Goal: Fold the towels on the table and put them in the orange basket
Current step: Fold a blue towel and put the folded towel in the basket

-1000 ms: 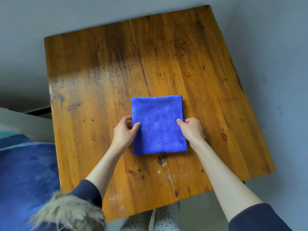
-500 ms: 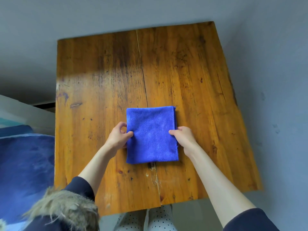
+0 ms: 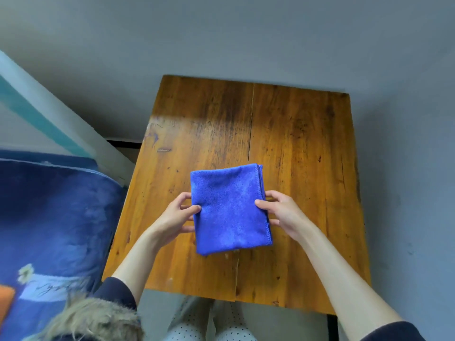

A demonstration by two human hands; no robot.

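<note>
While the head camera looks straight down, a folded blue towel (image 3: 230,209) sits squarely in the middle of the picture, held over the near half of the wooden desk (image 3: 307,148). The left hand (image 3: 176,216) has it by the left edge: thumb on top of the cloth, fingers (image 3: 183,196) curled round the edge and tucked under it. The right hand (image 3: 283,212) mirrors that on the right, stitched edge, thumb pressing the top face and the other fingers curling underneath. So both sets of fingers are grasping the towel, one on each side, neither released.

The towel is a neat rectangle, longer toward the person than across, with stacked layers showing at its far right corner. Whether its near edge touches the wood or hangs just above it, I cannot tell; a faint shadow lies under the near left corner. A seam runs down the desk's middle, passing under the cloth.

Both forearms are bare, with dark sleeves (image 3: 118,291) pushed up, and a fur trim (image 3: 93,321) fills the bottom left. Dotted trousers (image 3: 197,326) show below the desk's near edge. To the left lies a dark blue blanket (image 3: 56,217) with a small flower print, and at the far left edge an orange patch (image 3: 6,303) pokes into view, too cropped to identify. Grey floor (image 3: 221,33) surrounds the desk.
</note>
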